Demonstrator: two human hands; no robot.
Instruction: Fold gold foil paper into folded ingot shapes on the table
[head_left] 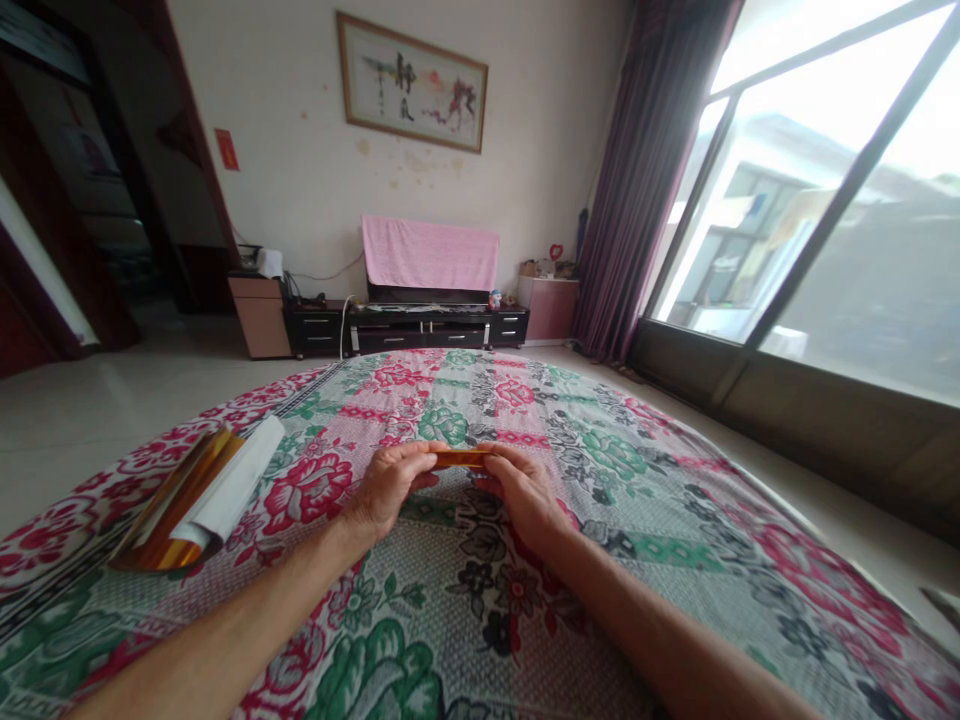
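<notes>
A narrow folded strip of shiny gold paper is stretched level between my two hands, above the middle of the flowered cloth. My left hand pinches its left end between thumb and fingers. At the right end, my right hand grips it the same way. Thumbs lie along the top, while most of the fingertips are hidden beneath. To the left on the cloth rests a loose stack of gold sheets, with a curled white sheet lying over its right side.
The round table wears a red, green and grey flowered cloth. Beyond it, a low black cabinet carries a screen under a pink towel. A purple curtain and large window stand at the right.
</notes>
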